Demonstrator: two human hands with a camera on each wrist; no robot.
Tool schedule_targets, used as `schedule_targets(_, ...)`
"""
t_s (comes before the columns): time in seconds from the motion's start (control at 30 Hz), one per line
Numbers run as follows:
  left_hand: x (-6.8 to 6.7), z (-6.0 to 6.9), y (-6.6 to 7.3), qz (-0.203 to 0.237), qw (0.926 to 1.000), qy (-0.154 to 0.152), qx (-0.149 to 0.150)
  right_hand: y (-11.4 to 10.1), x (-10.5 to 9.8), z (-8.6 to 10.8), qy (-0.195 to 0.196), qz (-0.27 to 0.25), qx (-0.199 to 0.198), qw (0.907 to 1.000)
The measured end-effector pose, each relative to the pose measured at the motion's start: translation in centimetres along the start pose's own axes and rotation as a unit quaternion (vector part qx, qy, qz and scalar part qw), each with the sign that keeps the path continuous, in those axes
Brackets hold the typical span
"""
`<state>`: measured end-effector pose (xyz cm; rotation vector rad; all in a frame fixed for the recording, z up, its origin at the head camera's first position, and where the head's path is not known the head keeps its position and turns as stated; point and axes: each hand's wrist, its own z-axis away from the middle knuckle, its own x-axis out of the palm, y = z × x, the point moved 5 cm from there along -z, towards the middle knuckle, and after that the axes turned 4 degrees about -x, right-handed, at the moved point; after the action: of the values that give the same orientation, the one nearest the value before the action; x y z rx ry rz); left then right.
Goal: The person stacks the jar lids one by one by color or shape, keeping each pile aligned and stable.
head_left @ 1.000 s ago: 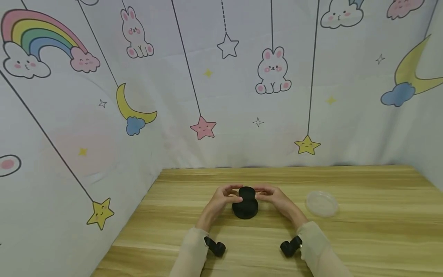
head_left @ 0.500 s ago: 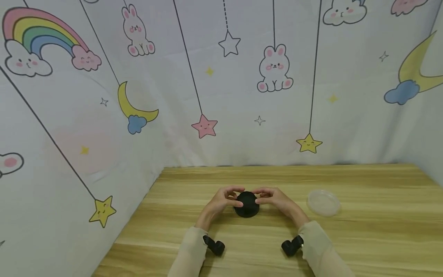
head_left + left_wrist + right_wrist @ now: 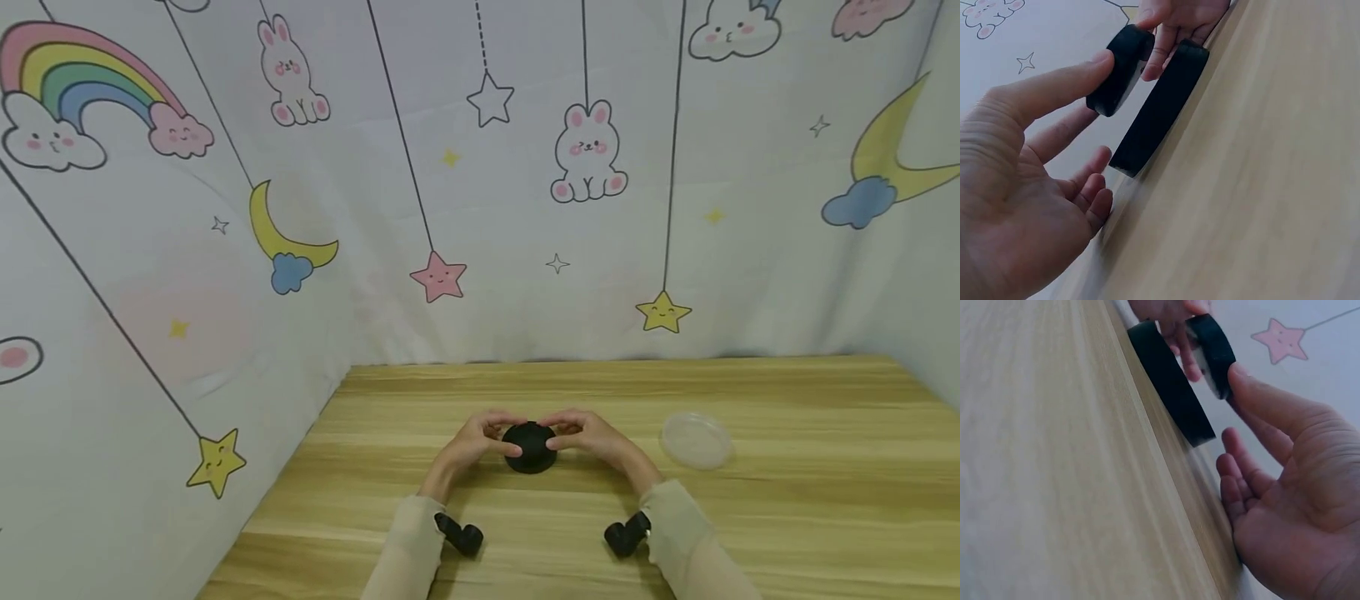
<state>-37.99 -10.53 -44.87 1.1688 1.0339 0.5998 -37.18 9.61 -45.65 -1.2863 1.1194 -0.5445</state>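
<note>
A small black round piece with a pale underside [image 3: 1120, 67] is pinched between the thumbs and fingers of both hands. It hovers just above a wider flat black disc [image 3: 1163, 109], which lies on the wooden table; a gap shows between the two in both wrist views. The left hand [image 3: 474, 439] grips the small piece's left side, and the right hand [image 3: 592, 435] its right side. In the head view the two black shapes overlap and are hard to tell apart. The remaining fingers of each hand curl loosely below the small piece.
A clear, shallow round dish or lid [image 3: 696, 440] lies on the table to the right of the right hand. The wooden table [image 3: 825, 500] ends at a white cloth [image 3: 510, 325] printed with cartoon figures. Black wrist cameras [image 3: 468, 540] sit on both sleeves.
Both hands have brought the small black piece closer to the person, from beyond the wider disc to over it. The wider disc and the clear dish stay in place.
</note>
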Motion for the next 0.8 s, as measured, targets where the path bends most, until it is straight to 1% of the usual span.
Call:
schedule_targets(0.1, 0.02, -0.04, -0.29, -0.011, 0.9999, -0.009, -0.002, -0.16, 0.16, -0.03, -0.009, 0.014, -0.014, 0.9998)
schedule_targets(0.2, 0.12, 0.03, -0.41, -0.017, 0.9997, -0.016, -0.010, -0.23, 0.31, -0.08, -0.013, 0.023, -0.018, 0.9995)
schedule_targets(0.3, 0.17, 0.13, -0.41, -0.026, 0.9994, -0.019, -0.011, -0.18, 0.47, -0.13, -0.017, 0.032, -0.019, 0.9992)
schedule_targets(0.53, 0.34, 0.00, -0.51, -0.049, 0.9984, -0.027, 0.001, -0.18, 0.73, -0.14, -0.014, 0.042, -0.019, 0.9988)
schedule_targets(0.7, 0.42, 0.01, -0.43, -0.061, 0.9976, -0.032, -0.006, -0.25, 0.97, -0.11, -0.009, 0.055, -0.017, 0.9983)
schedule_targets(0.8, 0.45, -0.03, -0.44, -0.059, 0.9976, -0.036, -0.007, -0.23, 1.00, -0.12, -0.006, 0.068, -0.015, 0.9975)
